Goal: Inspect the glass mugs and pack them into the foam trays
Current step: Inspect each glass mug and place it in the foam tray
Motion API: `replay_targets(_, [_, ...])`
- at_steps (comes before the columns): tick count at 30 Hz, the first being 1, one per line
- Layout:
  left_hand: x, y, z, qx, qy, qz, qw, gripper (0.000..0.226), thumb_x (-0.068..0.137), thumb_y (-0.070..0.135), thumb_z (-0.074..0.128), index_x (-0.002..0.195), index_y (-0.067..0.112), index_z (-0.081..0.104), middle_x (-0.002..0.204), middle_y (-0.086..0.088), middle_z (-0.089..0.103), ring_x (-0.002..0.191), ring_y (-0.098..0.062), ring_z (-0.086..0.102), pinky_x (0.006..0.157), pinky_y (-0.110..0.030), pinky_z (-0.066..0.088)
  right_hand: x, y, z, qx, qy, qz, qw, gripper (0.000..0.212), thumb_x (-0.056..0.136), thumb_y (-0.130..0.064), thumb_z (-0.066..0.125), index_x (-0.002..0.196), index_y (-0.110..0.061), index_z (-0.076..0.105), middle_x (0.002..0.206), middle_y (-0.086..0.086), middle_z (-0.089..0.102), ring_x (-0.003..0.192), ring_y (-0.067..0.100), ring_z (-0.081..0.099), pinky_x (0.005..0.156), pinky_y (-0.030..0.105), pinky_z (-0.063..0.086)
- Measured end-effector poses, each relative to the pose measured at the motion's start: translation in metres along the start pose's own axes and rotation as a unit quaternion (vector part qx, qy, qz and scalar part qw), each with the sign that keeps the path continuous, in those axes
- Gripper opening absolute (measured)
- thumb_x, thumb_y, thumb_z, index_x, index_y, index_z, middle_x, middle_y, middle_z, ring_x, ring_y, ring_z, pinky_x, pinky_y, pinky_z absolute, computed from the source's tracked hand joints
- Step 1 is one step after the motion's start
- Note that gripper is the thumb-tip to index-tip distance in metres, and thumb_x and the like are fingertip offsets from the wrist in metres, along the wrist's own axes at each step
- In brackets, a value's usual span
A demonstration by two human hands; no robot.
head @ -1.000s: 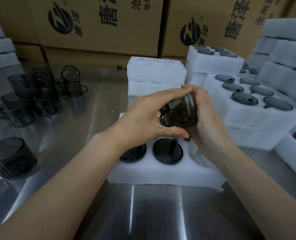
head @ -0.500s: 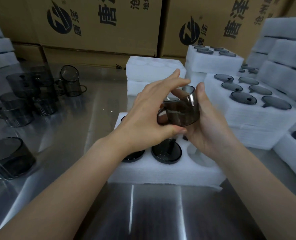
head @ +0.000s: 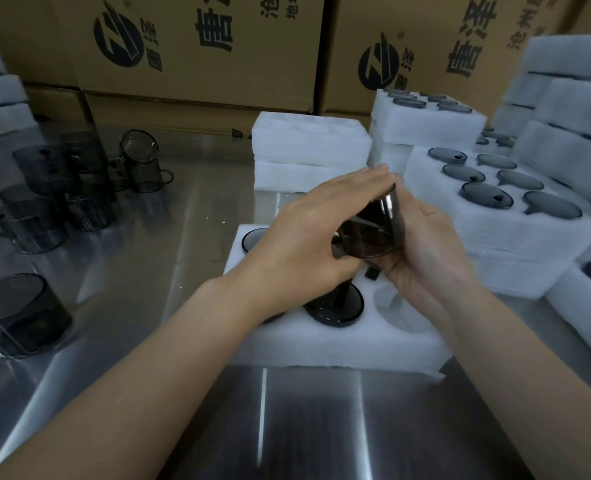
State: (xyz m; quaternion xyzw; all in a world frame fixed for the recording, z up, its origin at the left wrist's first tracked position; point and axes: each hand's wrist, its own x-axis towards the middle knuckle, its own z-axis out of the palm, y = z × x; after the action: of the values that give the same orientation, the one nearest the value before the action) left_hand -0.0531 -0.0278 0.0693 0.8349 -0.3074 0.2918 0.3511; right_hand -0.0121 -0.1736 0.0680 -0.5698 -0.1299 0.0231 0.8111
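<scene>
Left grip (head: 308, 237) wraps over and right grip (head: 429, 258) cups beneath a smoky, smooth-walled mug (head: 377, 226), held tilted just above the near foam tray (head: 339, 344). This soft white block seats at least two mugs, and one round pocket (head: 391, 306) is bare. Loose mugs (head: 41, 216) wait on the shiny steel surface (head: 304, 427). Beyond stand filled trays (head: 495, 216) and printed cardboard boxes (head: 200, 46). Packing appears partway done.

One wide camera rode on my head, facing forward and down. It looked from close above onto the worktop (head: 308, 427), and reached as far as the cardboard boxes (head: 200, 46) stacked behind it.
</scene>
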Motion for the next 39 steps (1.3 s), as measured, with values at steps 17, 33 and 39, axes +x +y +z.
replay_targets(17, [0.002,0.013,-0.005,0.0,0.012,-0.051,0.999,0.086,0.069,0.036,0.082,0.144,0.019,0.042,0.136,0.005,0.056,0.126,-0.005,0.047,0.105,-0.029,0.04,0.004,0.003,-0.003,0.097,-0.16,0.054,0.981,0.072,0.073,-0.048,0.076,0.127,-0.005,0.057,0.121,0.02,0.057,0.109,0.033,0.062,0.088,0.047,0.055])
replay_targets(33, [0.0,0.014,0.0,-0.031,0.045,-0.021,0.998,0.07,0.075,0.008,0.081,0.137,0.0,0.049,0.138,-0.01,0.055,0.13,-0.016,0.051,0.109,-0.03,0.039,0.001,-0.003,0.001,0.12,-0.067,0.032,0.99,0.046,0.089,-0.029,0.061,0.125,-0.002,0.057,0.105,0.014,0.071,0.09,0.023,0.072,0.066,0.033,0.059])
replay_targets(39, [0.001,0.011,-0.005,-0.051,0.019,-0.013,0.998,0.07,0.075,0.005,0.08,0.137,-0.001,0.048,0.14,-0.01,0.054,0.132,-0.018,0.049,0.109,-0.033,0.041,0.0,-0.002,-0.001,0.134,-0.099,0.04,0.985,0.038,0.094,-0.028,0.053,0.124,-0.004,0.057,0.105,0.013,0.072,0.092,0.023,0.072,0.068,0.034,0.059])
